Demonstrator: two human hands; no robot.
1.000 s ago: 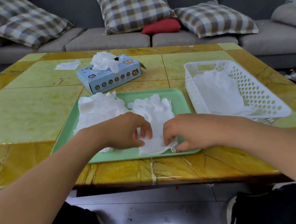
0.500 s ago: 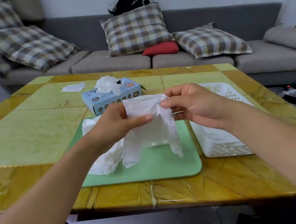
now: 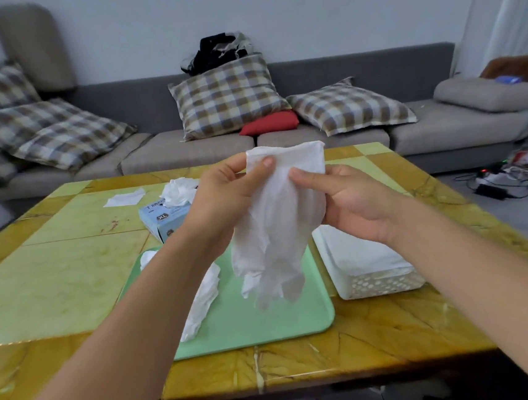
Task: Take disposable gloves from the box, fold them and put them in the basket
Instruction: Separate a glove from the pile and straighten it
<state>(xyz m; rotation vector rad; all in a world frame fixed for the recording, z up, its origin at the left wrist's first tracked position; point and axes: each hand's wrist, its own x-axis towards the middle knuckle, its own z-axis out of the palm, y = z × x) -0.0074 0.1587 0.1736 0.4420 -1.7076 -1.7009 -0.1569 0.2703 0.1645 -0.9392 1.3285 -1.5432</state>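
Your only view is the head camera, worn at eye height and facing forward and slightly down across the table (image 3: 70,283). It is wide-angle: your forearms enter from the two bottom corners and converge near frame centre, where your left hand (image 3: 224,200) and right hand (image 3: 353,204) sit close to the lens and appear large. The near table edge runs low across the frame; the far edge lies just above mid-height. Beyond it the sofa (image 3: 379,137) and the wall fill the upper half, so the line of sight is closer to level than overhead. No second view is supplied, so no region is shared.
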